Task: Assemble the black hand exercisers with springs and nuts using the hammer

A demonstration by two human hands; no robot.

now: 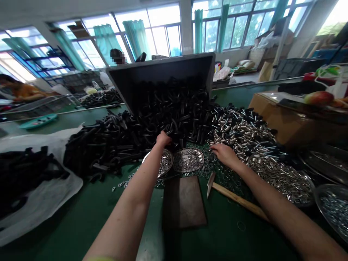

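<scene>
My left hand point(163, 139) reaches into the edge of a large heap of black U-shaped parts point(174, 116), its fingers buried among them. My right hand point(224, 154) lies flat over scattered small metal washers point(209, 168), next to a heap of silver metal tubes point(239, 132). Between my hands sit a round steel dish of washers point(188, 160) and a second dish point(164, 163), partly hidden by my left wrist. Below them lie a wooden-handled hammer point(233, 197) and a flat steel plate point(184, 203).
A tilted black bin point(160, 70) spills the black parts onto the green workbench point(225, 239). Round trays of silver pieces point(282, 181) stand at right, beside a cardboard box point(288, 121). A white sack with black parts point(35, 188) lies at left. A person point(117, 56) stands beyond the bin.
</scene>
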